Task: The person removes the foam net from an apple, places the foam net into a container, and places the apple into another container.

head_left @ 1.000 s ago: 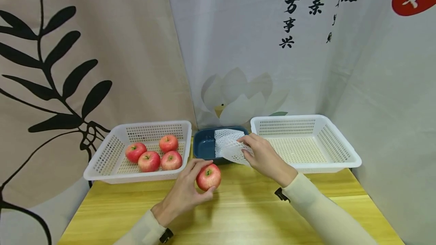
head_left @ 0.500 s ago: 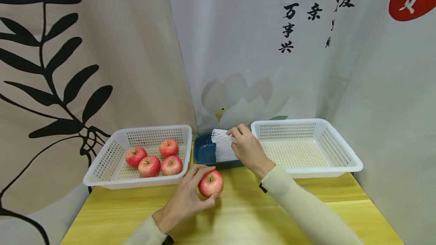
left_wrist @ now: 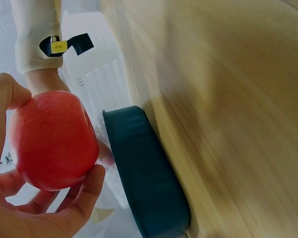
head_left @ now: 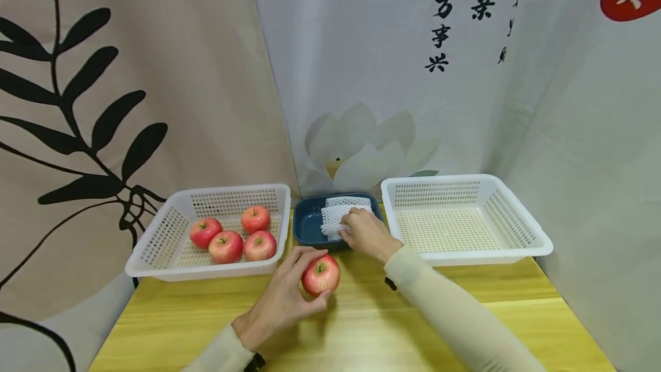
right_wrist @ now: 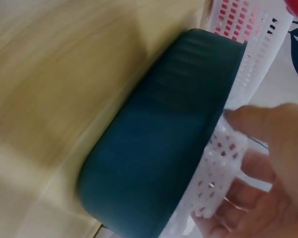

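Observation:
My left hand [head_left: 284,294] holds a red apple [head_left: 321,275] over the table in front of the dark blue tray [head_left: 307,227]. Up close in the left wrist view, thumb and fingertips curl round the apple [left_wrist: 54,141]. At the tray, my right hand [head_left: 368,235] reaches in over the near rim among white foam fruit nets [head_left: 332,218]. The right wrist view has a foam net [right_wrist: 219,166] between the thumb and the fingers, beside the tray wall [right_wrist: 144,134]. Part of the net is hidden behind that wall.
A white perforated basket [head_left: 170,268] with several apples [head_left: 225,247] stands to the left of the tray. Another white basket [head_left: 465,228], with its bare floor showing, stands to the right. Behind them hangs a printed curtain [head_left: 356,73]. Everything stands on a wooden table [head_left: 392,326].
My right hand has moved left and down into the tray, lowering the foam net that it held up at the tray's right side. The left hand keeps the apple at nearly the same place.

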{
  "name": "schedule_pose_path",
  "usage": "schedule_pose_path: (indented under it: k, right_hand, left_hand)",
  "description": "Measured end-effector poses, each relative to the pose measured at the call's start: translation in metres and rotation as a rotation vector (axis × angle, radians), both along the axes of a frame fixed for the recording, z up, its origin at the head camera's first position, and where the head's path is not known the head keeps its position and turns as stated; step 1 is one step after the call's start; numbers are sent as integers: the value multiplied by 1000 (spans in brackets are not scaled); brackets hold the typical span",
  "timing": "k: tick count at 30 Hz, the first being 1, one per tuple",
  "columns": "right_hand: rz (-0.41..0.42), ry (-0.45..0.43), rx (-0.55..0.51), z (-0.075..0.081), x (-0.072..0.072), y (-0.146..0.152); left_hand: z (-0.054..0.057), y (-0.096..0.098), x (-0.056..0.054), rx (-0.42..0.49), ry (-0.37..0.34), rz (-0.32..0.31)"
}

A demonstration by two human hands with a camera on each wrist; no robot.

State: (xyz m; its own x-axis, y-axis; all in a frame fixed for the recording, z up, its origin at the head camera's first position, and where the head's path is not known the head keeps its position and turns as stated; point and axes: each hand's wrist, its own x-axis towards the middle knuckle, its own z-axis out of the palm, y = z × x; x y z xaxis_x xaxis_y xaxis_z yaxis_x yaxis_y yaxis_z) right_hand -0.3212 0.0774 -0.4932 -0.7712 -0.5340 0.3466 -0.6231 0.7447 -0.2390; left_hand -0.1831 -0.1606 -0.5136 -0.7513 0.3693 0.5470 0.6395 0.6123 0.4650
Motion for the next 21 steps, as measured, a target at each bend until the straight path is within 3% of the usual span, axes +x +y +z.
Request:
schedule_pose_path:
  k: [4, 11, 21]
  right_hand:
    - [11, -85, -6, -2, 3, 1]
    - [43, -67, 56, -9, 6, 4]
    - [31, -171, 170, -10, 18, 12]
  left_hand:
    - [0, 1, 0, -5, -16, 4]
    - [-1, 4, -2, -12, -7, -7]
    - [-3, 7, -5, 1, 5, -21]
